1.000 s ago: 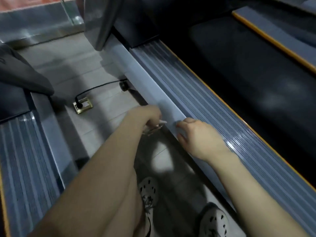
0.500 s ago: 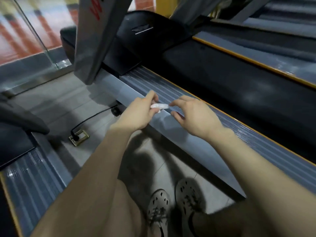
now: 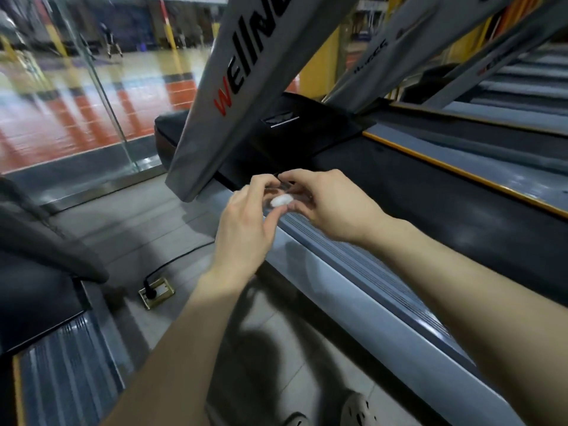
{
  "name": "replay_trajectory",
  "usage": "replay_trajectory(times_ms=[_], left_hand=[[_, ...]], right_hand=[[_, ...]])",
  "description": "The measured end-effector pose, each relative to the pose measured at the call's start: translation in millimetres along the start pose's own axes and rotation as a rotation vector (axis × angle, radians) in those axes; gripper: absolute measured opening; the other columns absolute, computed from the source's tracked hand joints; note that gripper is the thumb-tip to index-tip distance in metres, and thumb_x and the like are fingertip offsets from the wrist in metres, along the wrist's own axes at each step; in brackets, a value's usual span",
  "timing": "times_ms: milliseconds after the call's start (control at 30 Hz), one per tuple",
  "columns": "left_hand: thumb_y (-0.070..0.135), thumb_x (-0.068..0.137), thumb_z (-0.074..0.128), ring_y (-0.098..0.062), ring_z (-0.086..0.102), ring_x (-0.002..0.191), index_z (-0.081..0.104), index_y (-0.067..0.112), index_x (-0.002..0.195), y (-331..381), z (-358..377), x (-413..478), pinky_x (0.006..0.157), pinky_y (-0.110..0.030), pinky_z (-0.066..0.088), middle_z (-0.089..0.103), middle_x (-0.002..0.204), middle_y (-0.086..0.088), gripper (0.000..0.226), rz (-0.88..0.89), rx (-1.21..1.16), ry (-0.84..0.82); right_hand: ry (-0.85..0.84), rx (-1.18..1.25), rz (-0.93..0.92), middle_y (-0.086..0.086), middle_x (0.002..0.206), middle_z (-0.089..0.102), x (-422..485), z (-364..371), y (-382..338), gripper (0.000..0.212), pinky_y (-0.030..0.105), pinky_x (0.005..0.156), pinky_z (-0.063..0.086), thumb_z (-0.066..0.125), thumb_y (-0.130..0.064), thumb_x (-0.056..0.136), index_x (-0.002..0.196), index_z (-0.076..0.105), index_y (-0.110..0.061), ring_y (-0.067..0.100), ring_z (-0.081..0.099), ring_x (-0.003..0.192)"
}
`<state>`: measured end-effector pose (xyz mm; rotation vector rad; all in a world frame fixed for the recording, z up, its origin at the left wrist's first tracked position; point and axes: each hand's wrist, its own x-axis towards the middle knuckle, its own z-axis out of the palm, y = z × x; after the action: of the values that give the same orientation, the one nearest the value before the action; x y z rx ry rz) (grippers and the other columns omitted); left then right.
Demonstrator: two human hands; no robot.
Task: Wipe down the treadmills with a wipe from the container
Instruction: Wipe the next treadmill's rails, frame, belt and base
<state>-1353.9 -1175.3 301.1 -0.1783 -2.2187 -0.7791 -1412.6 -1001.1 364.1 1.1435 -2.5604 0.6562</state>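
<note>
Wipe (image 3: 281,200), crumpled into a small white wad, sits between the two hands. The left hand (image 3: 246,229) pinches it from below with thumb and curled fingers, and the right hand (image 3: 332,207) nips its other end with bent fingertips. Just under both hands runs the ribbed grey side rail (image 3: 353,265) of a treadmill, with the black belt (image 3: 445,216) beyond the right hand. A slanted grey upright (image 3: 246,72) rises ahead of the left hand. Below the left forearm lies a floor socket (image 3: 156,292) with a plug in it.

Brass floor socket (image 3: 157,293) with black plug (image 3: 148,286); glass partition (image 3: 61,112); pale shoes (image 3: 358,408)
</note>
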Motion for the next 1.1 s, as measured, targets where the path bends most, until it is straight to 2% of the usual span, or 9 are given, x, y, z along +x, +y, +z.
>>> replay_trajectory(times_ms=[200, 333, 500, 633, 700, 767, 867, 1000, 1100], left_hand=[[0.028, 0.096, 0.081, -0.016, 0.066, 0.118, 0.06, 0.019, 0.133, -9.8, -12.7, 12.6, 0.098, -0.042, 0.055, 0.068, 0.124, 0.008, 0.043, -0.005, 0.005, 0.121], [0.039, 0.107, 0.063, -0.013, 0.062, 0.125, 0.058, 0.019, 0.139, -16.3, -18.1, 28.4, 0.106, -0.038, 0.052, 0.065, 0.134, 0.005, 0.038, -0.062, 0.014, 0.188], [0.034, 0.108, 0.059, -0.018, 0.061, 0.123, 0.055, 0.023, 0.143, -21.6, -7.8, 56.0, 0.103, -0.035, 0.049, 0.06, 0.14, 0.008, 0.036, -0.174, 0.029, 0.164], [0.032, 0.107, 0.062, -0.014, 0.049, 0.141, 0.049, 0.022, 0.152, -13.5, -1.4, 78.2, 0.116, -0.037, 0.044, 0.05, 0.152, 0.006, 0.049, -0.142, 0.0, 0.136], [0.033, 0.107, 0.061, -0.015, 0.036, 0.154, 0.037, 0.023, 0.163, -5.8, -0.5, 92.4, 0.126, -0.038, 0.036, 0.037, 0.166, 0.003, 0.061, -0.114, -0.012, 0.132], [0.034, 0.108, 0.059, -0.014, 0.019, 0.163, 0.024, 0.026, 0.17, 0.3, 0.0, 108.3, 0.132, -0.036, 0.023, 0.02, 0.176, 0.004, 0.072, -0.079, -0.022, 0.126], [0.029, 0.107, 0.059, -0.009, 0.008, 0.165, 0.014, 0.026, 0.173, 1.3, 4.3, 125.4, 0.134, -0.035, 0.016, 0.008, 0.18, 0.007, 0.08, -0.061, -0.053, 0.092], [0.023, 0.107, 0.061, -0.008, 0.005, 0.165, 0.012, 0.016, 0.172, 1.8, 21.7, 128.6, 0.135, -0.035, 0.017, 0.005, 0.181, 0.004, 0.082, -0.168, -0.106, 0.057], [0.018, 0.106, 0.061, -0.003, 0.002, 0.164, 0.01, 0.025, 0.173, 3.4, 29.4, 128.3, 0.132, -0.027, 0.014, -0.001, 0.18, 0.014, 0.084, -0.147, -0.145, 0.101]], right_hand=[[0.047, -0.163, -0.147, 0.003, 0.104, 0.068, 21.8, -4.4, -15.7, 0.033, 0.047, 0.082, 0.053, 0.055, -0.028, 0.103, 0.135, 0.063, -0.02, 0.026, 0.064, 0.098], [0.232, -0.393, -0.356, 0.01, 0.1, 0.059, 35.6, -25.5, -19.2, 0.053, 0.042, 0.062, 0.048, 0.033, -0.026, 0.099, 0.141, 0.06, -0.007, 0.031, 0.056, 0.087], [0.395, -0.753, -0.613, 0.019, 0.11, 0.06, 69.8, -72.4, -27.7, 0.047, 0.049, 0.076, 0.049, 0.046, -0.01, 0.105, 0.15, 0.054, -0.002, 0.038, 0.057, 0.095], [0.612, -1.012, -0.664, 0.018, 0.111, 0.062, 102.4, -117.9, -31.1, 0.035, 0.05, 0.09, 0.049, 0.04, -0.01, 0.108, 0.129, 0.067, -0.001, 0.035, 0.049, 0.106], [0.509, -1.165, -0.558, 0.021, 0.132, 0.057, 114.1, -132.3, -21.5, 0.043, 0.054, 0.115, 0.04, 0.03, -0.013, 0.108, 0.132, 0.062, 0.005, 0.038, 0.041, 0.13], [0.355, -1.254, -0.472, 0.027, 0.16, 0.04, 119.8, -137.8, -12.2, 0.057, 0.057, 0.131, 0.016, 0.021, -0.018, 0.108, 0.153, 0.044, 0.008, 0.043, 0.028, 0.155], [0.244, -1.334, -0.421, 0.028, 0.174, 0.01, 125.9, -126.8, -15.9, 0.065, 0.056, 0.133, 0.003, 0.017, -0.028, 0.107, 0.164, 0.027, 0.002, 0.042, 0.007, 0.163], [0.142, -1.379, -0.376, 0.025, 0.175, -0.003, 132.5, -99.2, -27.6, 0.068, 0.056, 0.132, -0.003, 0.014, -0.037, 0.109, 0.169, 0.005, -0.005, 0.04, -0.002, 0.164], [0.227, -1.389, -0.298, 0.021, 0.175, -0.012, 110.0, -121.0, -25.9, 0.07, 0.051, 0.133, -0.006, 0.006, -0.045, 0.111, 0.168, -0.006, -0.005, 0.034, -0.01, 0.164]])
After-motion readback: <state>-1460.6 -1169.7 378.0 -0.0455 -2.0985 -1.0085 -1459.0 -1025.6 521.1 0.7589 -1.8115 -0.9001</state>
